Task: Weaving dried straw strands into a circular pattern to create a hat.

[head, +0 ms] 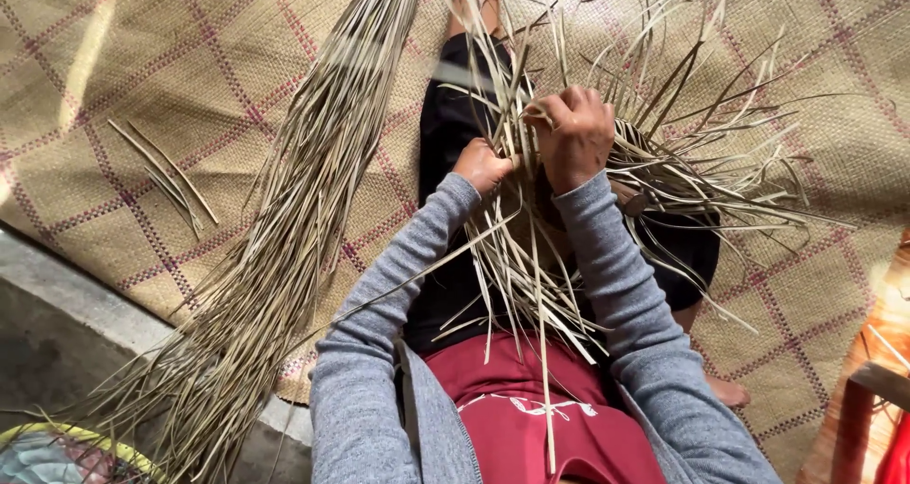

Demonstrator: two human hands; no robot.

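Right hand [575, 135] is fisted tight on a cluster of dried leaf strips [531, 256]; left hand [482, 164], just beside it, pinches the same cluster, steadying the crossing. A loose strip bundle [284, 247] lies left of both on the woven mat [190, 67].

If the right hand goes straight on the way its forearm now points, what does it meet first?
The right hand points up the picture, so it would probably first meet the loose dry strips fanning out just beyond its knuckles, then the woven mat. Depth is unclear.
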